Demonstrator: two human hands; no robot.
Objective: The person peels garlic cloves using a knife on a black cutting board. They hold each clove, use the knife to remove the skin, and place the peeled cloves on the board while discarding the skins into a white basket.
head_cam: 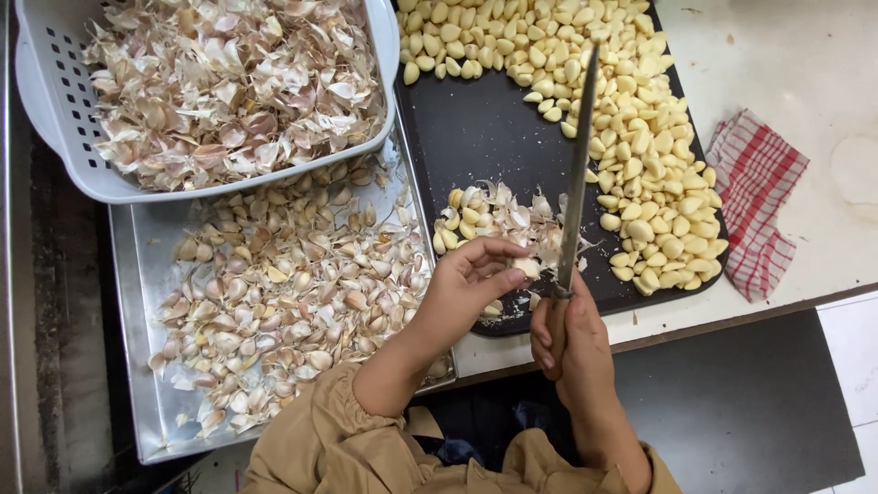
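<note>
My right hand (pixel 572 343) grips the wooden handle of a long knife (pixel 576 174), its blade pointing away over a black cutting board (pixel 485 137). My left hand (pixel 471 284) pinches a garlic clove (pixel 528 267) between thumb and fingers, right beside the blade's base. A small heap of cloves with loose skin (pixel 489 220) lies on the board just beyond my left hand. Peeled cloves (pixel 649 165) are piled along the board's far and right sides.
A metal tray (pixel 137 366) of unpeeled cloves sits at left. A white plastic basket (pixel 55 137) full of papery garlic skins rests over its far end. A red-and-white checked cloth (pixel 754 201) lies on the white counter at right.
</note>
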